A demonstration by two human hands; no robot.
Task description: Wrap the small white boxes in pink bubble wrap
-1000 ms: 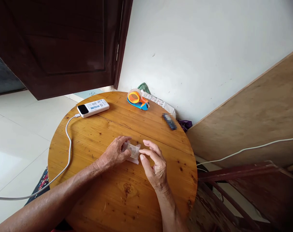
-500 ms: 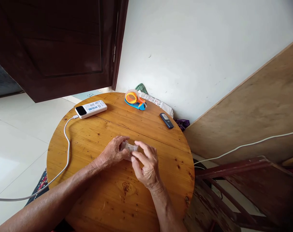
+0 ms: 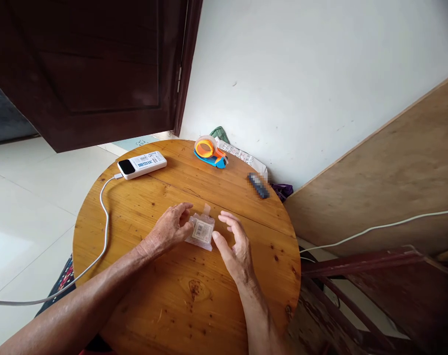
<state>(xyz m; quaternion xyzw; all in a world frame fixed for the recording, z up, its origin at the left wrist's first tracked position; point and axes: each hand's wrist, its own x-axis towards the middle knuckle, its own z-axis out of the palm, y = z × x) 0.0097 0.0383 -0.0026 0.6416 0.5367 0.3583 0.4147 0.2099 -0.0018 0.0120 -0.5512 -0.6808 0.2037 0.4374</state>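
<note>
The round wooden desk [image 3: 142, 276] carries everything, and the packet [image 3: 202, 230] lies flat a little beyond its middle. A dark door [image 3: 98, 74] stands well beyond the packet to the left, and a plywood board [image 3: 394, 172] leans well to its right, past the desk's rim.

The left hand [image 3: 168, 230] comes in from the packet's left, fingers loosely curled. Its thumb and forefinger appear to pinch the packet's left edge, though the view is too small to be sure of the grip. The right hand [image 3: 237, 249] lies just right of the packet, spread wide and holding nothing, its thumb tip just beside the packet's near right corner.

A white power bank [image 3: 142, 164] sits beyond and left of the packet near the far rim, and its cable [image 3: 104, 217] curves off the left edge. An orange and blue tape dispenser [image 3: 210, 152] sits straight beyond the packet at the far rim. A small dark blurred object [image 3: 258, 185] lies beyond and right of it, close to the edge.

Bare wood runs between the packet and all three, and a broad bare stretch lies nearer than the packet, crossed only by the forearms.
</note>
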